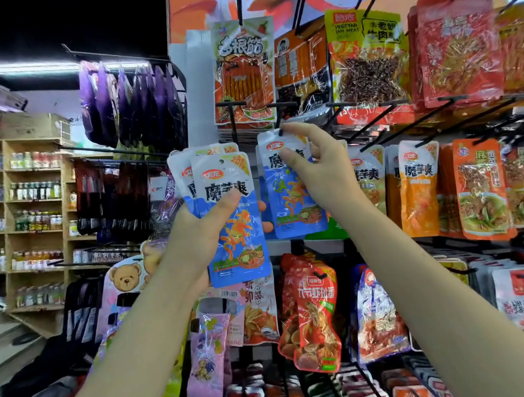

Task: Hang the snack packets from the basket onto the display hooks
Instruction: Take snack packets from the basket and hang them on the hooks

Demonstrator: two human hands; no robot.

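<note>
My left hand [206,229] grips a small stack of blue-and-white snack packets [232,221], thumb across the front one, held up at chest height left of centre. My right hand [314,167] pinches the top of another blue-and-white packet [290,195] between thumb and fingers, its hang hole right at the tip of a black display hook [281,110]. More of the same blue packets seem to hang just behind it. The basket is out of view.
The rack is crowded with hanging packets: an orange-striped one [243,72], yellow [367,56] and red [457,49] above, orange ones [418,189] at right, shrimp snacks [313,314] below. Bare black hooks jut out at right. Wooden shelves of bottles [15,212] stand far left.
</note>
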